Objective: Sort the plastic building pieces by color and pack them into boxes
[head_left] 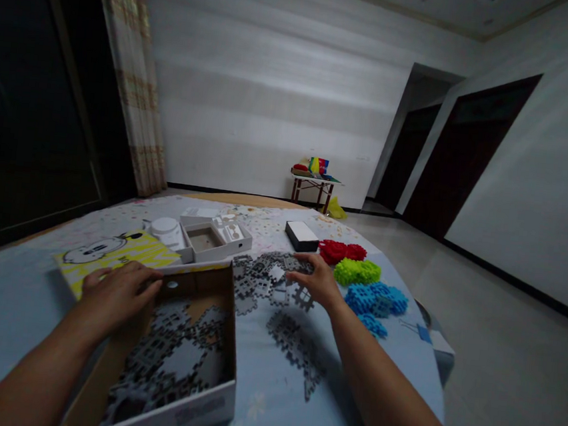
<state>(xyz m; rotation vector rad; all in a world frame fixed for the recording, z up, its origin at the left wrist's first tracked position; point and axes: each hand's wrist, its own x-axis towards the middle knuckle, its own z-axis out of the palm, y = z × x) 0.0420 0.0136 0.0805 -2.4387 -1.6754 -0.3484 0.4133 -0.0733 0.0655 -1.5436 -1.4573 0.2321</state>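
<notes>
A cardboard box (205, 403) with white outer walls stands close in front of me. Many grey toothed plastic tiles (182, 357) lie loose inside it. My left hand (118, 294) is at the box's far left corner, its fingers bent over the rim. Beyond the box, a heap of grey interlocking tiles (262, 274) is spread on the cloth. Over the right side of this heap is my right hand (316, 280), thumb and fingers apart, with nothing visible between them. Nearer to me lies a strip of overlapping grey tiles (296, 345).
Red (343, 251), lime green (357, 272) and blue tile piles (376, 299) line the right edge. A black-and-white box (302, 235) stands behind the heap. A yellow cartoon lid (114, 253) and white open boxes (217, 250) are at the left. The tablecloth (265, 405) is pale blue.
</notes>
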